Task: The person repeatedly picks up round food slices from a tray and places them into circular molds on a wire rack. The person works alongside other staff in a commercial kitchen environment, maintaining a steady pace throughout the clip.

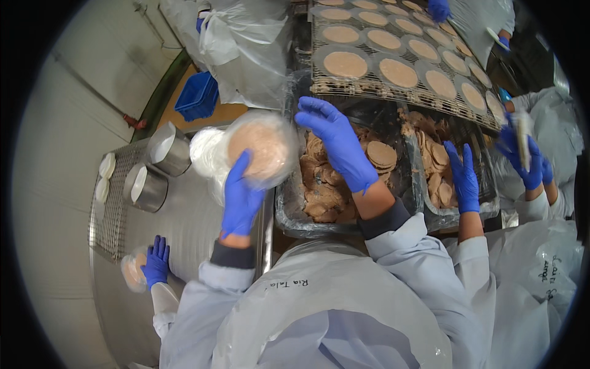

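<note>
The left grip (241,200) and right grip (340,144) are gloved in vivid violet-blue, with dark grey cuffs (233,255) and bluish-white sleeves (399,246). The patty (258,142) is pinkish tan under clear, shiny plastic (287,147); the plastic pile (206,150) is milky white. The counter (178,227) and pots (175,157) are silver-grey, the bin (195,97) strong blue, the floor (232,114) ochre. Peach discs (345,64) form a dotted pattern over the fine-gridded metal mesh (365,91). Scraps (326,197) are mottled pinkish brown; the apron (326,270) is translucent white with black handwriting.
</note>
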Motion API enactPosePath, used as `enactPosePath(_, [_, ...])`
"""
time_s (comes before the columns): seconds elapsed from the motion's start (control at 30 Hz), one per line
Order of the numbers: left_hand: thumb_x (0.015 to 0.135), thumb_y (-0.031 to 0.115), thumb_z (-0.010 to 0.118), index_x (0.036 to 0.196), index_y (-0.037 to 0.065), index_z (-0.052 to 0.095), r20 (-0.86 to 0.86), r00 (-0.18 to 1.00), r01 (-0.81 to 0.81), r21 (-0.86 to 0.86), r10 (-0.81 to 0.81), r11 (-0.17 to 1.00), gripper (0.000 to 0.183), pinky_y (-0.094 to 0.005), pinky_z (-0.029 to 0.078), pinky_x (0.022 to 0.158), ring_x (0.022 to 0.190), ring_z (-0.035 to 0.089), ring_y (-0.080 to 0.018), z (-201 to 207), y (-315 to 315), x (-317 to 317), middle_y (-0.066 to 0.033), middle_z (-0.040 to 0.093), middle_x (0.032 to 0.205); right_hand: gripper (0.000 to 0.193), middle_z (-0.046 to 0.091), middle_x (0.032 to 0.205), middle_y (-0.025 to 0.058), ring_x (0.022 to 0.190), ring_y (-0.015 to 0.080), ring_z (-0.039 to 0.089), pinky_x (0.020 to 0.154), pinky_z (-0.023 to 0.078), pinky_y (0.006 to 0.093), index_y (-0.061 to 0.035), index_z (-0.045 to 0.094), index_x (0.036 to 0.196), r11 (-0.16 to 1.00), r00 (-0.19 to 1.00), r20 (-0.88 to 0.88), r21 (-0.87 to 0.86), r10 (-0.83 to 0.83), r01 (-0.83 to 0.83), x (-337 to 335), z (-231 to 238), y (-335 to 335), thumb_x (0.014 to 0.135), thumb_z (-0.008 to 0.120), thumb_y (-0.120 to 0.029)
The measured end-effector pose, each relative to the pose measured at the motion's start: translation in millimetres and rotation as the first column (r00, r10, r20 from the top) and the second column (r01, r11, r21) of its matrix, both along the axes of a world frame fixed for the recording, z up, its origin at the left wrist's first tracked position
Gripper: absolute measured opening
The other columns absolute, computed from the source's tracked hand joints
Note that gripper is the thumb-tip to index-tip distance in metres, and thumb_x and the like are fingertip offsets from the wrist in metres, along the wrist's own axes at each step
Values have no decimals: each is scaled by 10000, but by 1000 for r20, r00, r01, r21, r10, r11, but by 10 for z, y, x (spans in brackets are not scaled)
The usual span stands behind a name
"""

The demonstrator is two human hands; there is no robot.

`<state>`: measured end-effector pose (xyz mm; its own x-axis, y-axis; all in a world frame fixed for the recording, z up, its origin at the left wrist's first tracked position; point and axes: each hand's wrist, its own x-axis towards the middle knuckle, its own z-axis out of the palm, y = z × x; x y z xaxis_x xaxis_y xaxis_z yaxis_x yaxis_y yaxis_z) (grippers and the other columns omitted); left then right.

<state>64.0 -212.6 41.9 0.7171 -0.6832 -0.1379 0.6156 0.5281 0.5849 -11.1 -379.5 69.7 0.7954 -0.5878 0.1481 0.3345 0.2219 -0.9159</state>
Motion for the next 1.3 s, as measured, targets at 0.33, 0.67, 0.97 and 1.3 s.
enactPosePath(0.33, [880, 122, 442, 1103, -49, 474, 564, 801, -519, 486, 201, 703, 283, -327, 376, 937, 1082, 460, -224, -936, 1123, 528, -139, 498, 1137, 677, 198, 1375, 172, 1261, 322, 243, 1014, 228, 501, -30, 150, 1340, 696, 855, 340, 717, -391, 33, -1087, 304, -888, 807, 515, -232])
enactPosePath(0.67, [855, 127, 515, 1090, -13, 467, 83, 942, 333, -107, -325, 937, 278, -335, 452, 847, 972, 542, -232, -145, -1626, -237, -139, 543, 1041, 651, 254, 1332, 230, 1242, 372, 245, 997, 223, 544, 19, 209, 1301, 741, 921, 354, 660, -164, -121, -805, -167, -1257, 810, 482, -310])
enactPosePath(0.97, [742, -83, 413, 1114, 20, 536, 983, 115, -449, 179, -142, 876, 405, -280, 414, 862, 960, 550, -193, -421, -704, -58, -108, 571, 1075, 581, 427, 1236, 161, 1152, 326, 403, 944, 323, 527, -44, 386, 1234, 582, 939, 333, 747, 89, -321, -586, -430, -335, 822, 437, -450])
enactPosePath(1.3, [839, 61, 450, 966, -5, 566, 868, 336, -791, 471, -365, 391, 184, -348, 411, 852, 977, 536, -258, -1277, 732, 414, -141, 582, 1010, 754, 346, 1298, 222, 1238, 332, 287, 1008, 226, 447, 26, 304, 1276, 202, 510, 418, -590, -752, 781, -510, 412, -1287, 786, 512, -509])
